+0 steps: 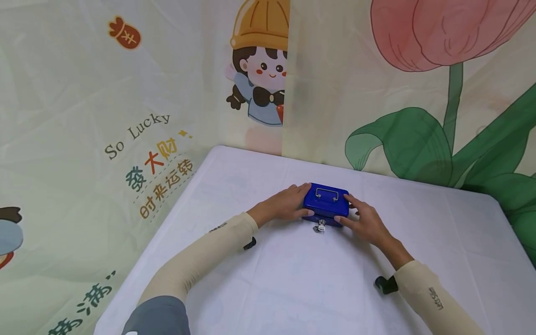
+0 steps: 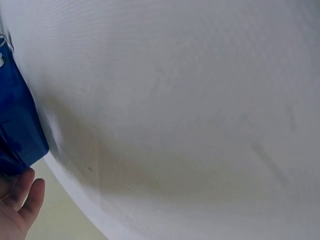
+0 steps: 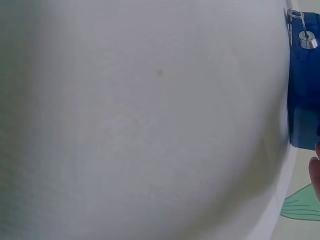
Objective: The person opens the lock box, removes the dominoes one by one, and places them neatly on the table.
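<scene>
Two beige sleeves [image 1: 209,249] are stretching over a white table [image 1: 301,284]. Keys [image 1: 317,229] are hanging at the front of a blue box [image 1: 326,205], which is sitting toward the far edge, the left hand [image 1: 289,203] and right hand [image 1: 369,224] gripping its opposite sides; beyond, a printed backdrop [image 1: 322,111] is hanging.

White table [image 1: 293,288] before tulip-printed backdrop [image 1: 326,102]

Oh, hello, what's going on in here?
A person's bare left hand and bare right hand hold a glossy blue, rectangular, metal-looking box from opposite sides, thumbs toward its front. The box sits on a table covered in plain white. At its front is a round silver lock, with small silver keys hanging there.
</scene>
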Demonstrator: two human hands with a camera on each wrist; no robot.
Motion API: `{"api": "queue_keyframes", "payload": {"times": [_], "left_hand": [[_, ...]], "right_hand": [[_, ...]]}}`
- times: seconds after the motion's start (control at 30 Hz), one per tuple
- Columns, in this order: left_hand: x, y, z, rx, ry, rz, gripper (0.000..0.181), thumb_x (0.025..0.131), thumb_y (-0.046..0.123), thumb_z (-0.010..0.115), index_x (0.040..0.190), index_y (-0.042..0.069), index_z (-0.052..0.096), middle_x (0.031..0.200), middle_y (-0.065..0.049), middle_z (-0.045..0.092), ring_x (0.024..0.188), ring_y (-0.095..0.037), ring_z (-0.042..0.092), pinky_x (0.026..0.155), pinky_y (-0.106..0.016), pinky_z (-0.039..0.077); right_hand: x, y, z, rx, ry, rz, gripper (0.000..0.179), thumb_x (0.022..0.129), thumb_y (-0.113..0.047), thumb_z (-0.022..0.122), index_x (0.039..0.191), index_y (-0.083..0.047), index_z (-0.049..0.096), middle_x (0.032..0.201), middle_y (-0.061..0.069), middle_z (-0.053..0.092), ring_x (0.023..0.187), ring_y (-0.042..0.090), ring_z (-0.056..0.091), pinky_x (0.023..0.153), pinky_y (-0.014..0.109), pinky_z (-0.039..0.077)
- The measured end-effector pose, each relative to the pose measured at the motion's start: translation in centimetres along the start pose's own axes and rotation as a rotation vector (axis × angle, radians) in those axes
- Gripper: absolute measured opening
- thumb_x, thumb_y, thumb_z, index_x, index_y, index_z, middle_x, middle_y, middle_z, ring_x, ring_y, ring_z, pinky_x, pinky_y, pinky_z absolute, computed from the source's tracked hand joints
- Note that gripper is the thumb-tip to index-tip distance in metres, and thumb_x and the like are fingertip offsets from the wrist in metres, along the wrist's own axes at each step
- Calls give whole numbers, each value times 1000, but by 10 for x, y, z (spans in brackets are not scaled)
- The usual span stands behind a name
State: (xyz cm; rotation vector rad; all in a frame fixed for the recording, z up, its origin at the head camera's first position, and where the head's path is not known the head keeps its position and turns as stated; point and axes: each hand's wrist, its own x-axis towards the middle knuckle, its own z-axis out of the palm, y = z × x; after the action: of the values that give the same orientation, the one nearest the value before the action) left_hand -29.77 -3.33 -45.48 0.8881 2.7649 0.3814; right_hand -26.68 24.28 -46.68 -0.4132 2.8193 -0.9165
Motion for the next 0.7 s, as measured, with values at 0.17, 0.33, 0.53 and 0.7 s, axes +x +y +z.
{"api": "queue_keyframes", "payload": {"times": [0.17, 0.33, 0.53, 0.7], "left_hand": [[-1, 1, 0, 4, 7, 1, 89, 100, 57, 51, 160, 3, 15, 166, -12, 25, 148, -29, 34, 122, -39, 28], [0, 0, 1, 8, 16, 8, 88, 100, 58, 48, 160, 3, 16, 165, -12, 27, 147, -29, 35, 122, -38, 28], [1, 0, 0, -6, 28, 4, 87, 100, 59, 47, 160, 2, 17, 162, -14, 33, 143, -29, 40, 119, -40, 34], [1, 0, -2, -28, 28, -11, 87, 99, 60, 47, 160, 4, 19, 157, -16, 40, 139, -28, 44, 116, -43, 38]], "right_hand": [[0, 0, 0, 5, 9, -3, 85, 91, -47, 72, 157, -12, 34, 159, 23, 35, 122, 44, 57, 96, 54, 53], [-2, 1, 1, 0, 29, -17, 83, 91, -48, 71, 156, -11, 36, 158, 24, 37, 118, 42, 60, 92, 52, 56], [-3, 0, 0, -12, 64, -43, 78, 92, -46, 70, 154, -9, 40, 156, 24, 39, 112, 39, 62, 89, 49, 57], [-3, -1, -2, -15, 70, -48, 76, 93, -46, 69, 153, -9, 41, 157, 24, 39, 111, 39, 62, 88, 49, 57]]}}
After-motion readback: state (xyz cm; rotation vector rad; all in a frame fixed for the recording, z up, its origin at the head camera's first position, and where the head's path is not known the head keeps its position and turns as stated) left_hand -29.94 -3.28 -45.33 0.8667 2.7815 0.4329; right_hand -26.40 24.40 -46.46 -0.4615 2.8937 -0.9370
